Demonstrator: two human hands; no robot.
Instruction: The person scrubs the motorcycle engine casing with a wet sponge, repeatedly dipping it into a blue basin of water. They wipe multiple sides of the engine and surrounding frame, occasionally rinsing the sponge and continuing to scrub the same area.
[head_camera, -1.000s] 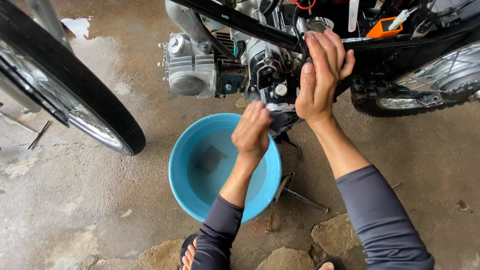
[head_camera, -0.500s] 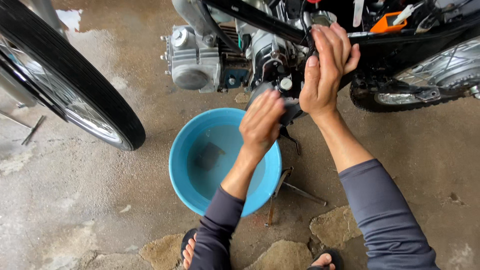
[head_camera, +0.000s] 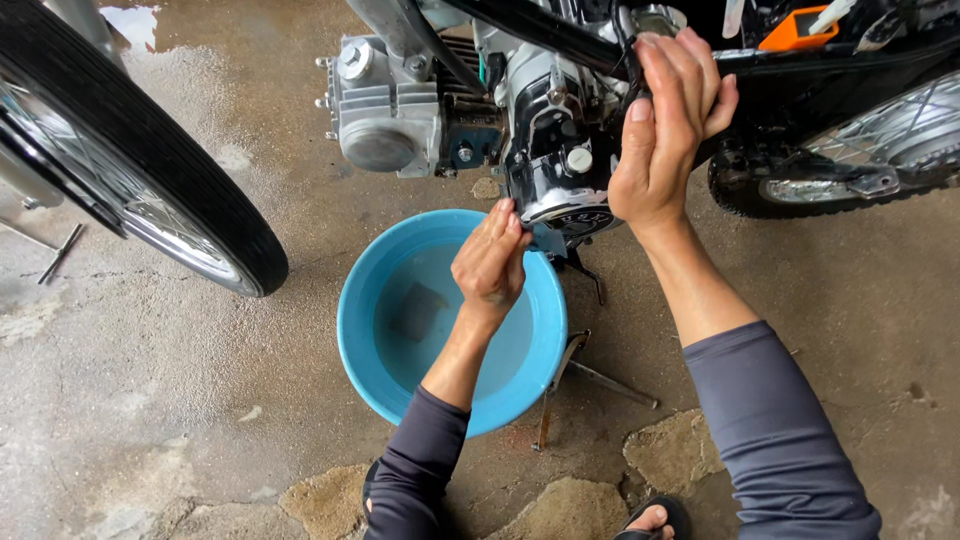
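Note:
I look down at a motorcycle engine (head_camera: 470, 110) with a silver cylinder and a dark side cover (head_camera: 560, 170). My left hand (head_camera: 490, 262) is closed on a small grey-blue cloth (head_camera: 547, 240) pressed to the lower edge of that cover. My right hand (head_camera: 668, 125) rests flat, fingers together, on the black frame beside the engine. Under my left hand stands a blue basin (head_camera: 360, 350) of water with a dark piece lying on its bottom (head_camera: 418, 310).
The front wheel (head_camera: 150, 190) stands at the left, the rear wheel (head_camera: 850, 160) at the right. A kickstand and thin metal rods (head_camera: 590, 375) lie right of the basin. The concrete floor is wet and patchy. My sandalled foot (head_camera: 655, 520) shows at the bottom.
The view has shifted, so the engine and basin sit further right and lower. My left hand has dropped slightly along the cover's lower edge. My right hand stays on the frame.

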